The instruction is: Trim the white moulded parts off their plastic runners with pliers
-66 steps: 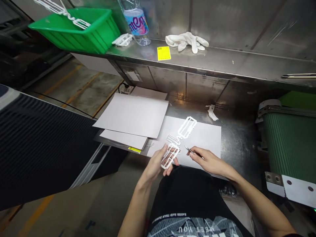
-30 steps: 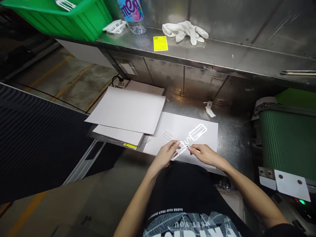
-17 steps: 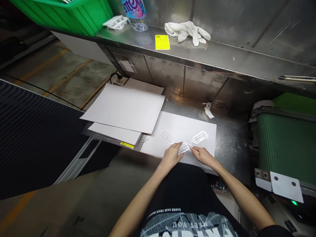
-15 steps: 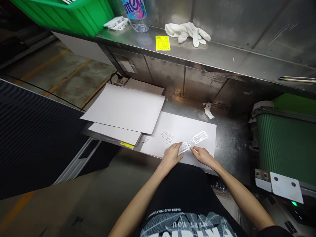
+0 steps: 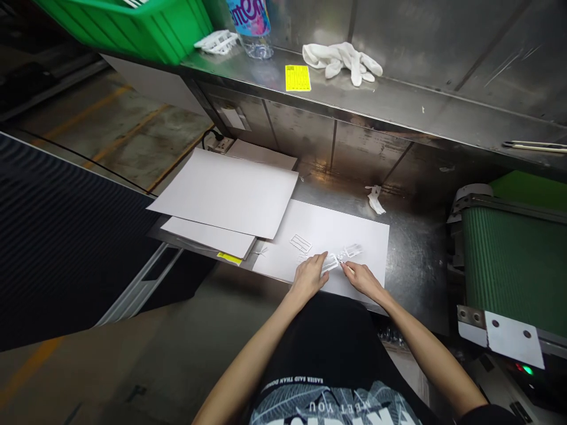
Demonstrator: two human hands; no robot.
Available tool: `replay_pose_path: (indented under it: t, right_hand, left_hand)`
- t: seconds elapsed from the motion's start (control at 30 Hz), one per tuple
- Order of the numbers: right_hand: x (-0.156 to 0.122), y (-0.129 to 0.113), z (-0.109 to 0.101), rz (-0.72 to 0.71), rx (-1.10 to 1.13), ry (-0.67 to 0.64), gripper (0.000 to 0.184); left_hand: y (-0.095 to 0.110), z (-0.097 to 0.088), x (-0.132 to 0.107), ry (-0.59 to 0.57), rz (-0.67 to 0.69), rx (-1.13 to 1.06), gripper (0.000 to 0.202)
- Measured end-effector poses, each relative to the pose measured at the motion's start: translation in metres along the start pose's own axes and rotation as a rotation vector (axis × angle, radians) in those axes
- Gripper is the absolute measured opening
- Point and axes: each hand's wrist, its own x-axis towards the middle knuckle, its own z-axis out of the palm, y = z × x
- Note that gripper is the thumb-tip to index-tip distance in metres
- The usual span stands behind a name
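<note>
My left hand [image 5: 310, 274] is closed on the edge of a white plastic slotted frame [image 5: 330, 262], just above a white sheet [image 5: 349, 218]. Close by on the right, the fingers of my right hand [image 5: 364, 280] pinch together at the frame's right end; what lies between them is too small to make out. A second white slotted frame [image 5: 353, 250], blurred by motion, extends up and right from that spot, seemingly joined by a thin white strip. Left of my hands, another white frame [image 5: 300, 244] lies flat on the sheet.
White boards [image 5: 225, 192] are stacked at the left of the metal bench. A crumpled white scrap [image 5: 375, 199] lies behind the sheet. On the shelf are a green bin [image 5: 172, 29], bottle [image 5: 257, 44], yellow label [image 5: 297, 78] and white glove [image 5: 343, 59]. A green conveyor [image 5: 516, 265] stands at right.
The second frame has dipped and shifted slightly left, toward my hands, and is now blurred. Both hands stay nearly in place. The whole view has shifted slightly.
</note>
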Motion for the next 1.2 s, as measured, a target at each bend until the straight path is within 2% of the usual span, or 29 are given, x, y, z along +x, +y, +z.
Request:
replay_pose_path:
  t: [0.2, 0.37, 0.47, 0.63, 0.77, 0.9, 1.07, 1.2]
  right_hand:
    - [0.004, 0.008, 0.004, 0.001, -0.040, 0.084, 0.042]
    - [0.007, 0.012, 0.005, -0.060, -0.112, 0.203, 0.014]
    - [0.008, 0.012, -0.001, -0.108, -0.177, 0.226, 0.018]
    - [0.014, 0.014, -0.014, -0.015, -0.289, 0.233, 0.015]
    - [0.018, 0.012, -0.019, 0.072, -0.295, 0.246, 0.015]
    - [0.017, 0.009, -0.019, 0.095, -0.237, 0.225, 0.018]
    - [0.013, 0.001, -0.014, 0.131, -0.024, 0.215, 0.006]
    - [0.004, -0.022, -0.007, 0.059, 0.232, 0.197, 0.027]
  left_hand:
    - [-0.006, -0.006, 0.000, 0.035, -0.054, 0.007, 0.055]
    - [-0.015, -0.014, -0.002, 0.138, -0.147, -0.003, 0.060]
    - [-0.015, -0.018, -0.004, 0.165, -0.174, -0.049, 0.057]
    - [-0.007, -0.023, -0.011, 0.111, -0.198, -0.205, 0.046]
    - [0.000, -0.023, -0.013, 0.041, -0.222, -0.360, 0.041]
    - [0.002, -0.018, -0.013, 0.000, -0.249, -0.482, 0.040]
    - [0.000, -0.009, -0.012, -0.044, -0.283, -0.631, 0.041]
    - [0.009, -0.007, -0.010, -0.030, -0.279, -0.816, 0.044]
